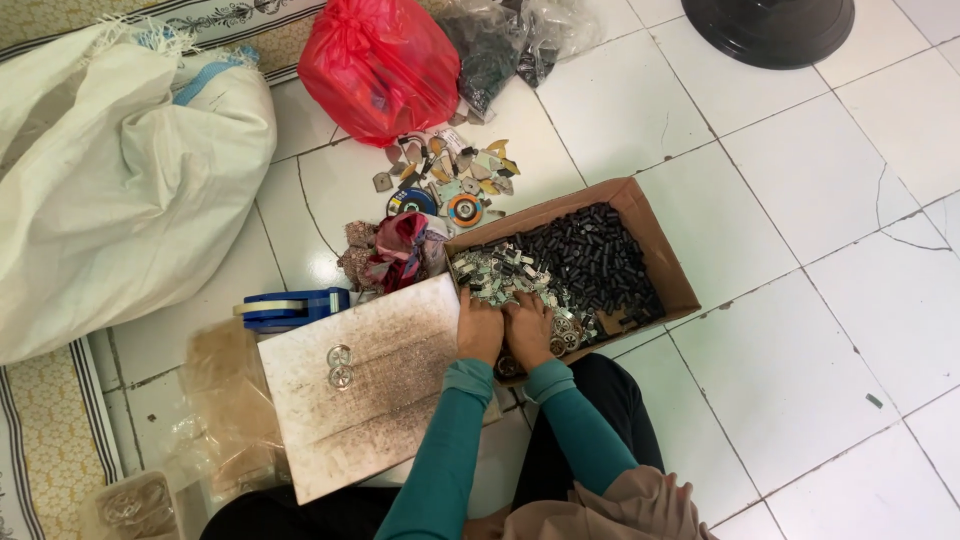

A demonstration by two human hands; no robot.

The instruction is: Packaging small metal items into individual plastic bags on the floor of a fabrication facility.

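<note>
My knees are folded under me on the white tiled floor (pixel 800 350), dark trousers showing below my teal sleeves. Just ahead of them a pale, speckled board (pixel 380 400) lies flat, and two small round metal rings (pixel 340 366) sit on it, one just beside the other, left of my arms.

Both my hands are down in the near corner of the cardboard box (pixel 660 250). My left hand (pixel 480 328) is at the box's near edge where it meets the board, fingers curled downward into the small silvery metal parts (pixel 500 275); my right hand (pixel 530 330) lies right beside it, touching it, fingers also bent down among the parts. The backs of both hands face up, so I cannot tell whether either has closed on anything.

Inside the box, the silvery parts fill the near left end, and a heap of small black cylinders (pixel 600 260) fills the rest toward the far corner.

To the left of the board sits a blue tape dispenser (pixel 295 305), with crumpled clear plastic (pixel 225 400) nearer me. Beyond the box's left end is a bundle of reddish cloth (pixel 395 250), then a scatter of small flat pieces and two round discs (pixel 450 185). Farther off stand a red plastic bag (pixel 375 65) and a clear bag of dark bits (pixel 495 45). A big white woven sack (pixel 120 190) slumps on the far left, and a round black base (pixel 770 30) lies at the far right.
</note>
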